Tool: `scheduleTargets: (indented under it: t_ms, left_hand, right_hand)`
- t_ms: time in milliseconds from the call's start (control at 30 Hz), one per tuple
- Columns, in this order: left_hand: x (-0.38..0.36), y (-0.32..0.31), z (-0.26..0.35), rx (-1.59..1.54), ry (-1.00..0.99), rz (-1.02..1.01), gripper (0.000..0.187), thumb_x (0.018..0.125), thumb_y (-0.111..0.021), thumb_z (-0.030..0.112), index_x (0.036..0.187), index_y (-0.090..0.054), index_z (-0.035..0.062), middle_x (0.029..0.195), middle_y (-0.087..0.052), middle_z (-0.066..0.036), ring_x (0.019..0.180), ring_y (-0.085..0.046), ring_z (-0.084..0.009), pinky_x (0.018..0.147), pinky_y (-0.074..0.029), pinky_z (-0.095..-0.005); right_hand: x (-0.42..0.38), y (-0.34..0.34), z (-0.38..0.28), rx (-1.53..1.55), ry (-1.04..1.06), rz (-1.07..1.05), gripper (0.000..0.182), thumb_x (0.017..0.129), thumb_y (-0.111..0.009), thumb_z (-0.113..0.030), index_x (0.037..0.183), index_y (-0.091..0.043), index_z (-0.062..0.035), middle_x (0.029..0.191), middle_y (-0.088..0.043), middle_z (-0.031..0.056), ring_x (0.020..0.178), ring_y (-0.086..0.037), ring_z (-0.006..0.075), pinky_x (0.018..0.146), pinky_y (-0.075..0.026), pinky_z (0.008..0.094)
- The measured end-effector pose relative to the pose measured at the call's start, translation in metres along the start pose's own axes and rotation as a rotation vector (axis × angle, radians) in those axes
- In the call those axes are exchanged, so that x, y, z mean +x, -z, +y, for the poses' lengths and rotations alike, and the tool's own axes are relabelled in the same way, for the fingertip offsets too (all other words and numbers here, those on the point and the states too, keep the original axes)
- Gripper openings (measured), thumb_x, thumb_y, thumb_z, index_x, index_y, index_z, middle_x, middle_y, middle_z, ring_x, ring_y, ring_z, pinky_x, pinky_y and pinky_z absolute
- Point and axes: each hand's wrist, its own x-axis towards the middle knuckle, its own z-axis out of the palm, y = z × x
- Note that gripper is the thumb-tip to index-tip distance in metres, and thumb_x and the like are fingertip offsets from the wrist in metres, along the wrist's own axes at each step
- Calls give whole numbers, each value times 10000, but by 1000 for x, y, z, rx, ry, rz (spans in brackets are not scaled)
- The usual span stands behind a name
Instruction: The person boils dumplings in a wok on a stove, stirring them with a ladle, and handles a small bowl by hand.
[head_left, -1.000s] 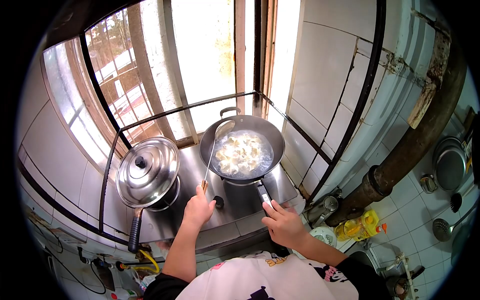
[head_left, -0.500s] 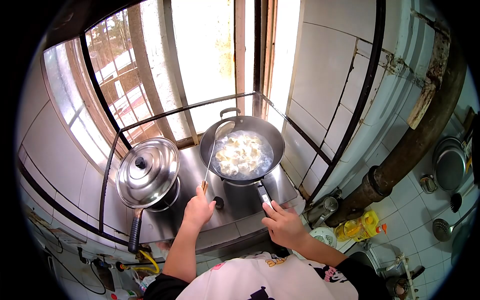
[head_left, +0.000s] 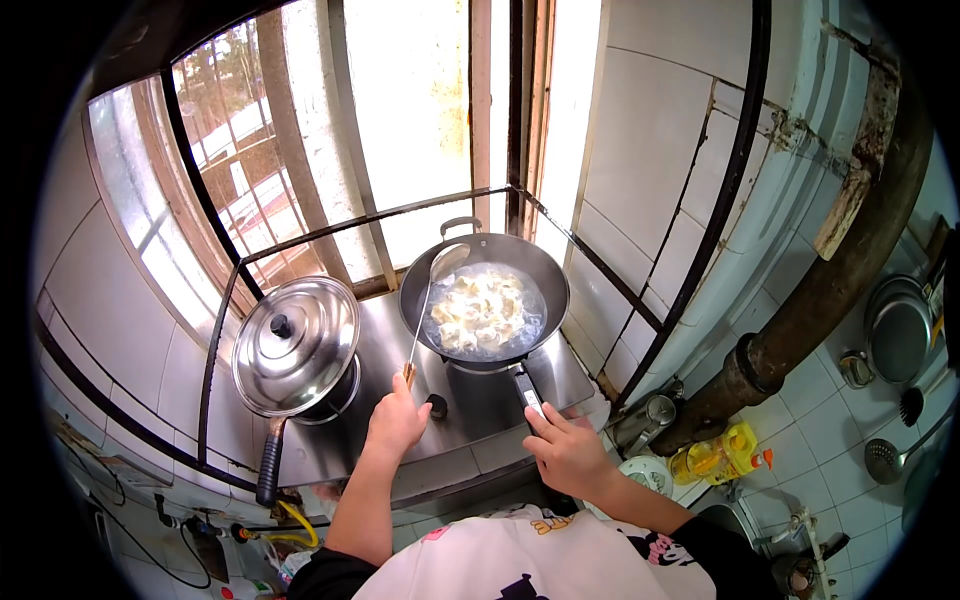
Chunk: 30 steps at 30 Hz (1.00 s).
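My left hand point(head_left: 397, 420) is closed around the wooden end of a long metal ladle point(head_left: 423, 318), whose bowl rests against the upper left inner wall of a dark wok point(head_left: 556, 285). White dumplings point(head_left: 482, 312) float in bubbling water inside the wok, with some steam over them. My right hand point(head_left: 567, 452) grips the wok's black handle point(head_left: 527, 387), its fingers over the end. The wok stands on the right burner of a steel stove point(head_left: 470, 405).
On the left burner sits a pan with a shiny lid point(head_left: 297, 345), its black handle point(head_left: 269, 468) pointing toward me. A black metal frame point(head_left: 375, 213) surrounds the stove. At the right are a yellow oil bottle point(head_left: 715, 455), a thick pipe point(head_left: 800, 325) and hanging utensils point(head_left: 885, 460).
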Motion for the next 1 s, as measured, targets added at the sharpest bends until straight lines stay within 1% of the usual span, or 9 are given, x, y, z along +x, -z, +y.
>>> scheduleTargets:
  t_ms: [333,533,667,733,767,867,900,933,1000]
  left_hand:
    - [1,-2,-1,3,-1,14,719,858,-706,284,1336,-318,-90,900,-665,-309,861,-667,-456,760,-551,-499]
    - [0,-5,-3,-37,-32,50,719,864,-692,285,1357,-307,-69,901,-659,-321,869,-652,-485,786,-537,-515]
    - [5,-26,-27,-207,-54,182,568,880,-654,219,1347,-405,12,895,-676,-262,853,-662,-439,772,-515,-507]
    - [0,-14,-27,-358,-48,241,499,889,-626,182,1346,-466,61,917,-682,-241,869,-664,-426,777,-511,-495]
    - [-7,-5,-27,-355,-68,283,472,895,-609,186,1353,-508,124,1004,-666,-266,930,-634,-455,806,-505,-524]
    - [-25,30,-31,-208,-163,343,453,870,-637,176,1315,-562,126,1027,-677,-221,922,-644,-435,801,-515,-497]
    - [-32,45,-30,-188,-167,339,446,857,-658,179,1294,-589,126,1056,-678,-198,935,-648,-415,806,-521,-471]
    - [-36,56,-36,-133,-205,371,463,842,-678,177,1297,-598,149,1026,-679,-190,931,-650,-391,809,-521,-447]
    - [-50,90,-31,-36,-194,339,476,815,-701,172,1283,-613,158,967,-681,-164,891,-652,-364,786,-517,-434]
  right_hand:
    - [1,2,-1,-9,10,10,121,741,-655,-40,842,-591,-55,1268,-592,197,1172,-587,377,862,-545,353]
    - [0,0,0,-2,0,21,121,737,-651,-37,839,-589,-55,1268,-595,190,1175,-586,372,848,-549,356]
    - [1,2,0,-6,2,19,122,733,-649,-33,834,-583,-52,1273,-593,193,1171,-588,370,826,-556,359]
    - [1,2,0,-6,9,23,121,732,-647,-33,832,-581,-50,1275,-592,195,1171,-588,371,815,-559,359]
    - [1,2,1,-10,11,22,120,733,-647,-34,833,-582,-49,1275,-592,196,1171,-587,372,812,-560,358]
    - [0,2,1,-17,9,18,117,733,-647,-38,831,-582,-47,1275,-593,198,1171,-587,373,806,-562,356]
    - [0,2,1,-19,8,17,116,733,-647,-40,829,-582,-46,1274,-594,198,1170,-587,372,805,-563,355]
    - [0,2,1,-20,6,17,114,733,-647,-42,826,-582,-45,1273,-594,198,1170,-587,372,804,-563,355]
    - [-1,1,2,-23,7,26,110,731,-646,-44,820,-582,-45,1273,-594,197,1167,-590,369,803,-563,352]
